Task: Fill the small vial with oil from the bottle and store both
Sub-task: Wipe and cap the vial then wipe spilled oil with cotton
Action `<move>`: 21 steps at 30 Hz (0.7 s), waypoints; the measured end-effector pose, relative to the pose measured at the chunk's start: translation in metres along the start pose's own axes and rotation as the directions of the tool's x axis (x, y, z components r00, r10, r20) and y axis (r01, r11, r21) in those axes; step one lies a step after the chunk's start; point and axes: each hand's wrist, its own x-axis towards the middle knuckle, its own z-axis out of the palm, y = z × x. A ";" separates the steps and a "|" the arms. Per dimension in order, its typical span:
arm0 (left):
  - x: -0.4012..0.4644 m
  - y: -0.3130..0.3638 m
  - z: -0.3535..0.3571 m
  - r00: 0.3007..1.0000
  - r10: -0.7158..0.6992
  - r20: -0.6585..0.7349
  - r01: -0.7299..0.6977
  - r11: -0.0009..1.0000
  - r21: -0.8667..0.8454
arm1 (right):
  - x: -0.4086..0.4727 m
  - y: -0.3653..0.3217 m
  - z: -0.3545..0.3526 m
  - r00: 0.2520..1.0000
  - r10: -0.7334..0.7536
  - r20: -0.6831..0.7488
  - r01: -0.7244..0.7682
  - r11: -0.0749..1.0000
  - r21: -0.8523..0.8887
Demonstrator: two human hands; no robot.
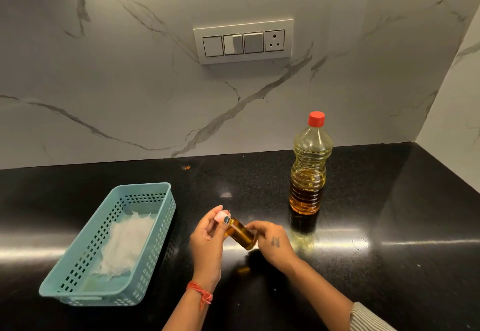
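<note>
A small amber vial (pixel 241 235) holding yellow oil is tilted above the black counter, its top pointing up and to the left. My left hand (pixel 207 237) pinches the vial's pink cap (pixel 220 216) between thumb and fingers. My right hand (pixel 272 242) grips the vial's lower end. The clear plastic oil bottle (pixel 309 172) with a red cap (pixel 316 118) stands upright behind my right hand, partly full of oil.
A teal perforated basket (pixel 145 229) lined with white paper (pixel 124 245) sits at the left on the black counter (pixel 402 200). A marble wall with a switch panel (pixel 243 41) rises behind. A side wall closes the right end.
</note>
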 end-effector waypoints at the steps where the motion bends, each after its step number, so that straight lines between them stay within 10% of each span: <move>1: 0.001 0.001 0.000 1.000 -0.007 -0.004 0.007 1.000 -0.021 | -0.002 0.003 -0.003 0.998 0.052 0.029 -0.054 0.995 0.081; 4: 0.003 0.001 0.001 0.999 -0.034 -0.014 0.033 0.996 -0.082 | -0.010 0.008 -0.008 0.968 0.198 0.156 -0.247 0.874 0.419; 7: 0.002 0.001 0.003 0.999 -0.045 -0.023 0.043 0.993 -0.107 | -0.011 0.005 -0.011 0.905 0.310 0.291 -0.419 0.531 0.736; 14: -0.002 0.003 0.006 0.997 0.071 -0.034 -0.069 0.997 0.045 | -0.008 -0.004 -0.016 0.843 0.391 0.369 -0.505 0.344 0.791; 21: -0.003 0.006 0.011 0.997 0.046 -0.057 -0.046 0.999 0.000 | -0.018 -0.004 -0.008 0.928 0.372 0.012 -0.301 0.731 0.612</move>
